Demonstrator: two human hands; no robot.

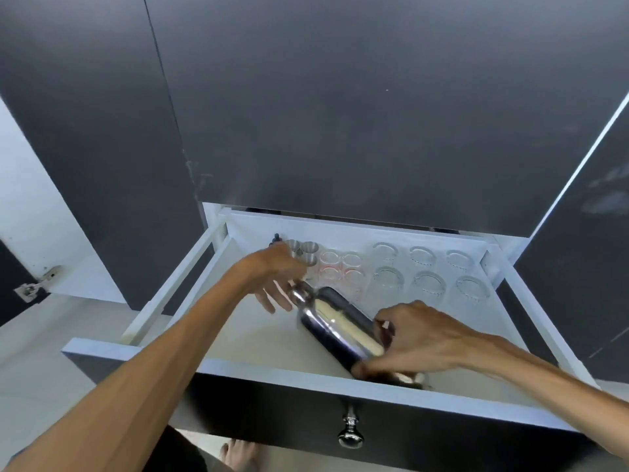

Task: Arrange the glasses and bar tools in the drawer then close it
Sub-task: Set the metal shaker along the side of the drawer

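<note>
A shiny steel cocktail shaker (337,328) lies tilted over the middle of the open white drawer (306,373), cap end pointing far left. My right hand (412,338) grips its wide base near the drawer front. My left hand (275,277) reaches to the cap end, fingers spread and touching the cap. At the back stand small steel cups (308,249), red-banded glasses (340,267) and several clear tumblers (425,270) in rows.
A dark drawer front with a chrome knob (350,434) faces me. Dark cabinet doors (340,114) rise above the drawer. A cupboard hinge (34,284) shows at far left. The drawer's left floor (245,335) is bare. My foot (238,454) is below.
</note>
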